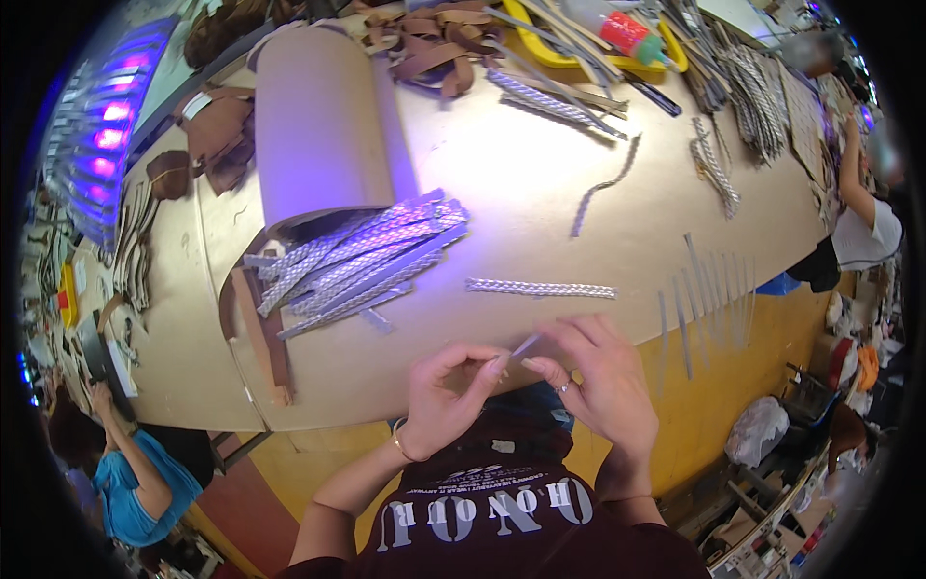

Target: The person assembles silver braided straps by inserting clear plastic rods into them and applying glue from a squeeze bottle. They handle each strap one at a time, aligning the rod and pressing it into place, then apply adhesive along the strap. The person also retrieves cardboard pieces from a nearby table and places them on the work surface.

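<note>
Silver braid [540,288], lying flat and nearly straight on the tan worktop [511,217], serves as the reference for all positions below; "near" denotes the wearer's side. Just on the near side of the braid, both hands meet over a thin pale strip [525,345], the strip being partly covered and slightly blurred. Left hand [447,391]: thumb and forefinger closed, pinching the strip's lower end; a bracelet encircles the wrist. Right hand [610,386]: fingers bent about the upper end, a ring on one of them; whether they grip the strip or merely touch it cannot be told.

Left of the braid: a bundle [371,256] of similar silver lengths, loosely heaped. Farther left and beyond the braid: a large brown roll [323,125]. Right of the braid: a row of thin grey slats [683,309], set side by side. Beyond the braid, slightly to its right: a dark cord [606,183], bent along its length. Farther beyond, also to the right: a yellow tray [526,39] and a bottle [627,34] with a red band. Far left of the braid, on its near side: a co-worker in blue [149,487].
</note>
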`<state>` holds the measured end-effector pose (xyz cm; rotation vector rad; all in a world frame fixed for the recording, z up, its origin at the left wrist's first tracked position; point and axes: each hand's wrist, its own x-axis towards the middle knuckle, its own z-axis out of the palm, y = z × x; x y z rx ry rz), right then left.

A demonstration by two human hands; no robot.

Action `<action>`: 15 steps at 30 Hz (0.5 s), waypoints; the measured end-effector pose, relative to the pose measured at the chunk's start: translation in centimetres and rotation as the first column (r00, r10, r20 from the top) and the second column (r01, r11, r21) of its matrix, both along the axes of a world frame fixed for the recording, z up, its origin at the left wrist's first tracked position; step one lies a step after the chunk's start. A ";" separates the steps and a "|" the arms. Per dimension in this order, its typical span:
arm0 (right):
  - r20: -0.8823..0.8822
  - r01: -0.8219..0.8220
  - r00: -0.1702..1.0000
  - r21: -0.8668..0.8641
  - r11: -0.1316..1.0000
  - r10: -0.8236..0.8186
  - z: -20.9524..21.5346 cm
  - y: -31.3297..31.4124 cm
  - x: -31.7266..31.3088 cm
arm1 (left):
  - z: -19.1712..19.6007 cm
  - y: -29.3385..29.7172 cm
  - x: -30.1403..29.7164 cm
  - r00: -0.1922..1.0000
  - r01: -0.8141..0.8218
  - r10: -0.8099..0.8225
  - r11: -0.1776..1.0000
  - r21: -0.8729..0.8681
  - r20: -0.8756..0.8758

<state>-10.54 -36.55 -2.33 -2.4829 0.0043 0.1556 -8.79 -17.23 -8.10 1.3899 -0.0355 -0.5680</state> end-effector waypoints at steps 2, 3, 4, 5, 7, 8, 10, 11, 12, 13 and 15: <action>0.067 0.005 0.998 0.018 1.000 -0.006 -0.2 0.8 0.6 | -0.1 -0.1 0.1 0.999 -0.030 0.027 0.997 -0.070 -0.046; 0.087 -0.003 0.996 0.011 1.000 0.002 -0.3 1.0 0.9 | -0.2 -0.2 0.2 0.996 -0.055 0.047 0.992 -0.110 -0.073; 0.092 -0.033 0.995 0.004 0.999 0.032 -0.2 1.1 1.2 | -0.2 -0.3 0.3 0.993 -0.078 0.063 0.985 -0.151 -0.102; 0.086 -0.074 0.993 -0.019 0.997 0.075 -0.1 1.1 1.5 | -0.3 -0.2 0.5 0.994 -0.072 0.059 0.985 -0.154 -0.088; 0.114 -0.097 0.988 -0.103 0.990 0.108 0.1 1.3 1.9 | -0.4 0.1 1.0 0.997 -0.063 0.054 0.985 -0.158 -0.060; 0.149 -0.075 0.984 -0.163 0.984 0.100 0.3 1.5 2.1 | -0.4 0.4 1.2 0.996 -0.063 0.052 0.983 -0.171 -0.069; 0.215 -0.007 0.975 -0.239 0.971 0.060 0.6 1.9 2.3 | -0.4 0.9 1.5 0.995 -0.065 0.047 0.978 -0.198 -0.093; 0.244 0.035 0.969 -0.255 0.966 0.029 0.7 2.1 2.4 | -0.3 1.0 1.5 0.996 -0.048 0.033 0.981 -0.186 -0.086; 0.231 0.036 0.972 -0.288 0.957 0.033 0.7 2.1 2.5 | -0.3 1.1 1.4 0.997 -0.033 0.019 0.984 -0.176 -0.080; 0.236 -0.008 0.970 -0.185 0.983 0.052 0.6 2.1 2.5 | -0.2 1.2 1.4 0.997 -0.027 0.015 0.984 -0.176 -0.070; 0.184 -0.148 0.972 0.016 0.989 0.143 0.3 1.7 2.8 | -0.3 0.9 1.2 0.995 -0.069 0.055 0.981 -0.183 -0.082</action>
